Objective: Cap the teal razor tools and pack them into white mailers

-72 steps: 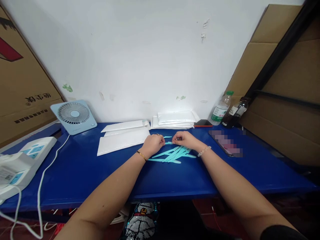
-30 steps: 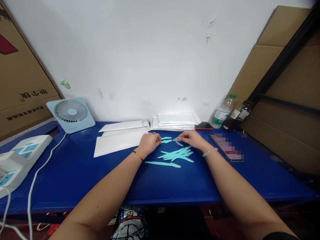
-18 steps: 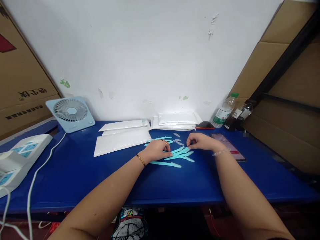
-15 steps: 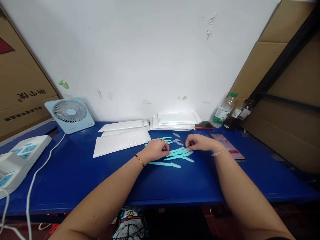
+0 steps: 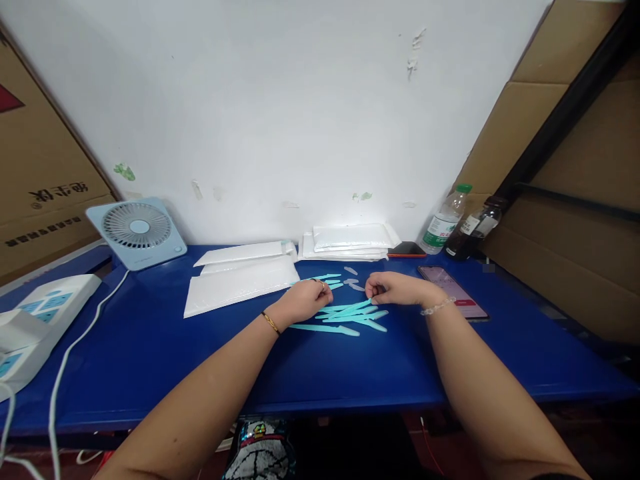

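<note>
Several teal eyebrow razors point(image 5: 347, 315) lie in a loose, crossing pile on the blue table, with one longer-looking razor point(image 5: 327, 328) apart at the front. My right hand point(image 5: 395, 289) pinches the right tip of a razor at the back of the pile. To the left, my left hand point(image 5: 306, 300) is closed, fingertips together just above the razors' left ends; what is in them, if anything, is hidden. Behind that hand lie more teal razors point(image 5: 327, 277), partly covered. Small clear plastic caps point(image 5: 354, 283) are scattered between and beyond my hands.
White padded mailers point(image 5: 245, 277) lie at left back, and a stack of them point(image 5: 350, 240) stands by the wall. A phone point(image 5: 453, 290), an orange-edged phone point(image 5: 407, 250), a water bottle point(image 5: 444, 223) and a dark bottle point(image 5: 473, 233) are right. A fan point(image 5: 137, 230) and power strip point(image 5: 50, 313) sit left.
My left hand has moved slightly left, off the pile's middle. My right hand has shifted a little left with the razor tip, and the piled razors have moved left and spread.
</note>
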A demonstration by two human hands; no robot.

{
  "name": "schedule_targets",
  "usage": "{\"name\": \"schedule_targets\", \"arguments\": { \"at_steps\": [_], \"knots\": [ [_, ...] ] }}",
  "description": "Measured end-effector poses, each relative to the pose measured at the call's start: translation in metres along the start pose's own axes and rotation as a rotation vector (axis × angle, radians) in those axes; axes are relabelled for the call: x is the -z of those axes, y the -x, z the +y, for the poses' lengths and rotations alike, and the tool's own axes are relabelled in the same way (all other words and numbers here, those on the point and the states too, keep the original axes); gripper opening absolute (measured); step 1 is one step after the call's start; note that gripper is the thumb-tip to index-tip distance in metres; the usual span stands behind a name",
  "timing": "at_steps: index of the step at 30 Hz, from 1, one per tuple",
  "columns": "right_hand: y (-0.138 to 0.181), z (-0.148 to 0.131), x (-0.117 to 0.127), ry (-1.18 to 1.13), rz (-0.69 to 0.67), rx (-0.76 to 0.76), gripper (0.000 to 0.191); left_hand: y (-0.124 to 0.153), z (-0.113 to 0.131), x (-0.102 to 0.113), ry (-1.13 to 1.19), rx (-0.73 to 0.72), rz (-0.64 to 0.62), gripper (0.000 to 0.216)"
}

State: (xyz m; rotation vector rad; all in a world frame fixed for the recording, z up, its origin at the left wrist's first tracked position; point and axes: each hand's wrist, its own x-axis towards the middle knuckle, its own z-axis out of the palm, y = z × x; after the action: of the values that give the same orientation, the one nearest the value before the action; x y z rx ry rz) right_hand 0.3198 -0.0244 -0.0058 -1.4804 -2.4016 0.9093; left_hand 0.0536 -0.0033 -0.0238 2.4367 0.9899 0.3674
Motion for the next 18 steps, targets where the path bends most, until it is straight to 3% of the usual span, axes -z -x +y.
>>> {"name": "schedule_targets", "arguments": {
  "at_steps": [2,4,7,12,18],
  "knots": [
    [-0.001,-0.005,-0.002,-0.033,0.074,0.029,0.012,0.0,0.001,0.001,0.011,-0.028,0.098,0.042],
    [-0.005,-0.009,-0.005,-0.075,0.144,0.072,0.014,0.0,0.002,0.001,-0.009,-0.038,0.114,0.046],
    [-0.011,-0.01,-0.009,-0.139,0.202,0.119,0.018,-0.002,-0.001,0.003,-0.109,-0.043,0.112,0.041],
    [-0.019,0.001,-0.011,-0.243,0.231,0.065,0.022,-0.008,-0.01,0.004,-0.17,-0.019,0.247,0.033],
    [-0.029,0.004,-0.02,-0.277,0.221,0.101,0.025,-0.011,-0.01,0.0,-0.313,-0.074,0.183,0.026]
  ]
}}
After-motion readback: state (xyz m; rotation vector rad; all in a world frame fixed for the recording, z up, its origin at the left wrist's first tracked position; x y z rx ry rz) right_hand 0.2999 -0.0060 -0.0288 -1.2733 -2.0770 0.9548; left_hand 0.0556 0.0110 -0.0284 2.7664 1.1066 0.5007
